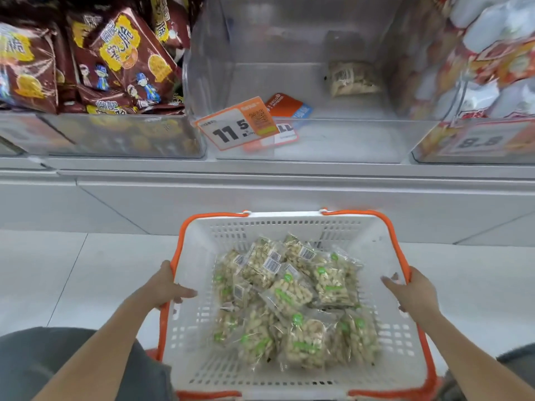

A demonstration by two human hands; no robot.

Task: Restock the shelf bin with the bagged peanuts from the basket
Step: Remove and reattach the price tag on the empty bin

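**Bagged peanuts sitting in the basket, one bag in the shelf bin**

Bagged peanuts (289, 302) are lying in a loose heap on the floor of a white slotted basket (399, 342) with orange handles (399, 250), some bags showing barcode labels, others green printing. The basket is being held below a grey shelf ledge (260, 169), above a pale tiled floor (58, 270).

The left hand (166, 287) is gripping the basket's left rim, fingers reaching over the edge into the inside. The right hand (411, 293) is gripping the right rim in the same way, fingers lying over the inner wall.

Straight ahead, the clear plastic shelf bin (347, 140) is standing on the shelf, nearly bare. A single bag of peanuts (353, 78) is lying near its back right corner. An orange price tag (236, 123) reading 11.5 is leaning tilted at the bin's front left, with a second orange card (285, 104) lying just behind it.

To the left, a neighbouring bin is holding brown snack packets (124, 59). To the right, another bin is holding white and orange packets (492, 53), blurred.
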